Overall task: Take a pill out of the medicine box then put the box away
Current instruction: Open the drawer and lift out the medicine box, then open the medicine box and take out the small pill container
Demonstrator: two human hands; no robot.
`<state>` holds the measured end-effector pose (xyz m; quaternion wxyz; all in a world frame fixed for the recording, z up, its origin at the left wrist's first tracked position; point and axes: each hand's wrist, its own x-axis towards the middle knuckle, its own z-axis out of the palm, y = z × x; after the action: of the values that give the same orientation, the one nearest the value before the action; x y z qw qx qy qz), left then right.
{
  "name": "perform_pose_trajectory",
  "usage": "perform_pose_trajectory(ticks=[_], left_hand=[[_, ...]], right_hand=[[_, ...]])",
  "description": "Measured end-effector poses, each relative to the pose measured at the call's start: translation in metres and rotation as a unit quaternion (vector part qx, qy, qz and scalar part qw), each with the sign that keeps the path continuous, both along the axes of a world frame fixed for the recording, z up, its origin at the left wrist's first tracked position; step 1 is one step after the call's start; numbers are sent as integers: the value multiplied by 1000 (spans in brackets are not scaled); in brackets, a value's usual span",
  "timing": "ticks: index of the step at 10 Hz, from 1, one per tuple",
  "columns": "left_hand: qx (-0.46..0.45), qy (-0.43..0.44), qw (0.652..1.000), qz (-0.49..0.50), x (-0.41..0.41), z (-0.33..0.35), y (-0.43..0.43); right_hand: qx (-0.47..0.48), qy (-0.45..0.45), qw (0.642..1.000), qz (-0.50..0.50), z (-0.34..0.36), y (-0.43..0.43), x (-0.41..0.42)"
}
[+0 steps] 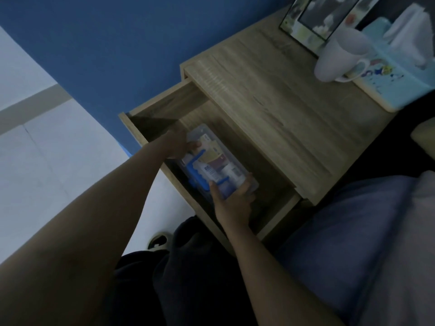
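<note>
The clear plastic medicine box with a blue handle on its lid (211, 163) is inside the open wooden drawer (150, 109) of a light wood bedside counter (282, 109). The box lies with its long side running from the far left of the drawer to the near right, and small packets and bottles in yellow, red and white show through its lid. I cannot tell if it already rests on the drawer bottom or is a little above it.

Both bare hands are on the box. The left hand (177, 144) is clamped on the far end, with the thumb on top of the lid and the other fingers hidden behind the edge. The right hand (231, 198) is clamped on the near end, with the thumb along the left side of the lid near the blue handle and a finger up along the right corner.

On top of the counter, at the far right, a white mug (339, 55) stands just beside a light blue tissue box with cartoon pictures (400, 74), and a dark picture frame (313, 20) stands behind the mug. The wall behind the counter is blue. A blue pillow (341, 231) lies at the right, near the right forearm. The picture is dark and a little blurred.
</note>
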<state>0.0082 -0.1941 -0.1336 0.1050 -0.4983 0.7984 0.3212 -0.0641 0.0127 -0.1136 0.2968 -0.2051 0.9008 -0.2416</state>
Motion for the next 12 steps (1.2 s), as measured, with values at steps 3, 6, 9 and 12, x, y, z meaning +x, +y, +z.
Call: perform_pose_trajectory(ticks=[3,6,9,12], left_hand=[[-27,-26,999,-5,5,50,4],[-116,20,993,27,18,168,15],[-24,264,941,211,6,231,24],[58,379,891,243,-46,180,18]], right_hand=[[-50,-8,998,-35,26,5,11],[-150,14,989,-7,96,4,9],[-245,38,967,65,168,-33,-101],[-242,29,962,124,154,-78,-190]])
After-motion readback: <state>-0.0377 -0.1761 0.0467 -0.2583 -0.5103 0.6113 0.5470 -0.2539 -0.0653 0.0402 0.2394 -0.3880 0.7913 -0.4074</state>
